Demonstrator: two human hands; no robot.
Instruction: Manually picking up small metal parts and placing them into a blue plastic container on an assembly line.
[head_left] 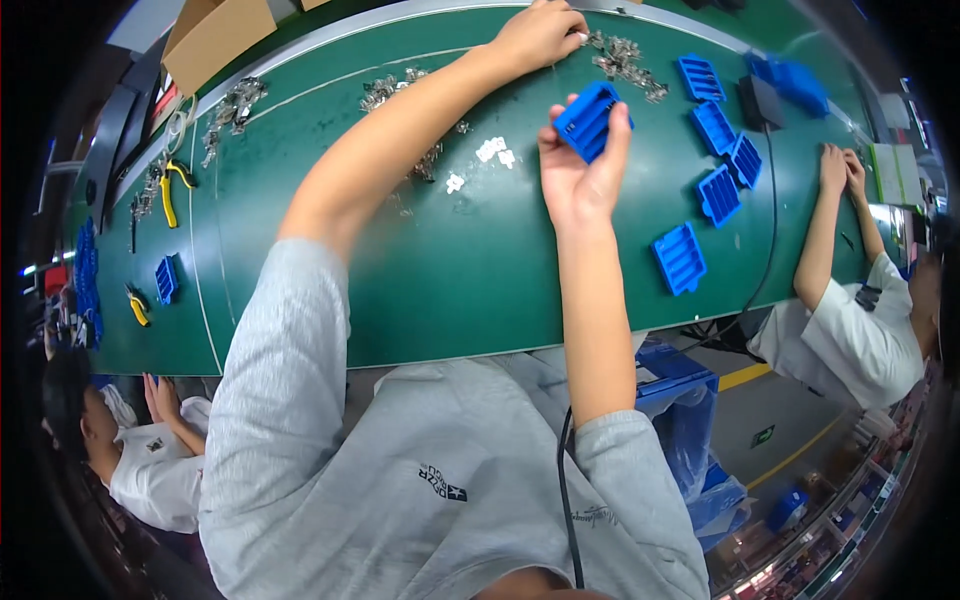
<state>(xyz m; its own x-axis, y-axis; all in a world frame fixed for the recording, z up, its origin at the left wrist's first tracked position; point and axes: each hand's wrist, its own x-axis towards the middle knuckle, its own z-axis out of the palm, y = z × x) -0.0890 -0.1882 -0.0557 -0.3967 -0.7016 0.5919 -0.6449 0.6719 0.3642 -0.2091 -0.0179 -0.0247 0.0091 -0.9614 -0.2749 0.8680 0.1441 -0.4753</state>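
A blue slotted plastic case (588, 124), which looks like a battery holder, rests in my right hand (585, 185), tilted and gripped between thumb and fingers. Stretched across to the far side of the table, my left hand (543, 36) has its fingers drawn together. Something small and whitish shows at their tips, too small to name. Just right of those fingertips lies a heap of small shiny metal parts (627, 65), like clips or springs. More metal pieces (385, 90) lie behind my left forearm, which partly hides them. Small white pieces (492, 150) are scattered between my arms.
Several more blue cases (680, 258) lie along the right of the green table (450, 290), near a black box (762, 103) with a cable. Yellow-handled pliers (168, 200) lie at left, and a cardboard box (218, 45) stands behind. Other people sit at both sides.
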